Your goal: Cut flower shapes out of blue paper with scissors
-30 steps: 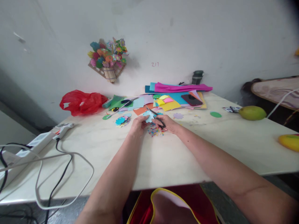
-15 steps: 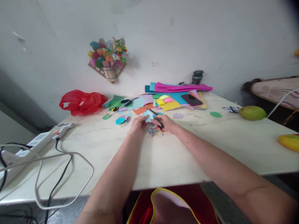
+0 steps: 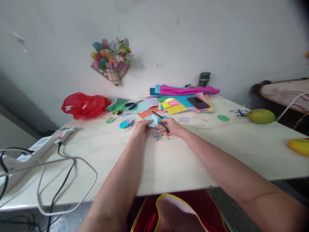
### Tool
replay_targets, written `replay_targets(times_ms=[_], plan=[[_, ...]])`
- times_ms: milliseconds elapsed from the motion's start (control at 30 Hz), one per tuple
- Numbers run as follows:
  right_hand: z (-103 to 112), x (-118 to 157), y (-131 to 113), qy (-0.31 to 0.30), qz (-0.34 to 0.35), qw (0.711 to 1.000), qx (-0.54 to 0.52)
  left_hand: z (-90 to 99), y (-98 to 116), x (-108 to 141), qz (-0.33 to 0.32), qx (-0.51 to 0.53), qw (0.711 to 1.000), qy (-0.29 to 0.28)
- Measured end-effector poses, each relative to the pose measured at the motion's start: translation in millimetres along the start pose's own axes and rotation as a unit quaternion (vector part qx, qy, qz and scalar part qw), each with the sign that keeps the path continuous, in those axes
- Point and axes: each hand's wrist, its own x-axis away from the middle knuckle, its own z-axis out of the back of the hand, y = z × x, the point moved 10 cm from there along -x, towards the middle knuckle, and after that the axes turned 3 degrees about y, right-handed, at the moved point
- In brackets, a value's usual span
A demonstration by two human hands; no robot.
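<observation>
My left hand (image 3: pixel 142 128) pinches a light blue scalloped paper piece (image 3: pixel 152 121) over the middle of the table. In my right hand (image 3: pixel 172 126) is a pair of dark-handled scissors (image 3: pixel 158 115), its blades parted and pointing up and left beside the paper. Small coloured paper scraps (image 3: pixel 160 134) lie on the table just below both hands. To the left of my left hand sits a stack of scalloped paper pieces (image 3: pixel 126 124), a blue one on top. A lilac scalloped piece (image 3: pixel 184 119) lies to the right of my right hand.
Coloured sheets (image 3: pixel 176 106) and a phone (image 3: pixel 198 102) lie at the back, near a second pair of scissors (image 3: pixel 131 105). A red plastic bag (image 3: pixel 85 105) is back left. Power strips (image 3: pixel 36 149) and cables occupy the left; a mango (image 3: pixel 261 116) sits right.
The light blue paper has turned slightly between my hands. Both hands stay in nearly the same place, with the scissors still beside the paper.
</observation>
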Motion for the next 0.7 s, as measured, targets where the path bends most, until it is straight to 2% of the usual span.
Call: replay_targets(times_ms=[200,433,567,700], plan=[[9,-6,1,0.017,0.016,0.999,-0.025,-6.4,2,5,0.008,-0.041,0.999,-0.025],[22,-9,-6,0.035,0.055,0.990,-0.122,-17.8,-4,9,0.013,-0.103,0.991,-0.079],[20,-9,-7,0.022,0.068,0.987,-0.145,-26.4,-11,11,0.025,-0.132,0.983,-0.125],[18,-10,-5,0.011,0.067,0.989,-0.130,-29.1,-13,12,0.024,-0.143,0.980,-0.139]])
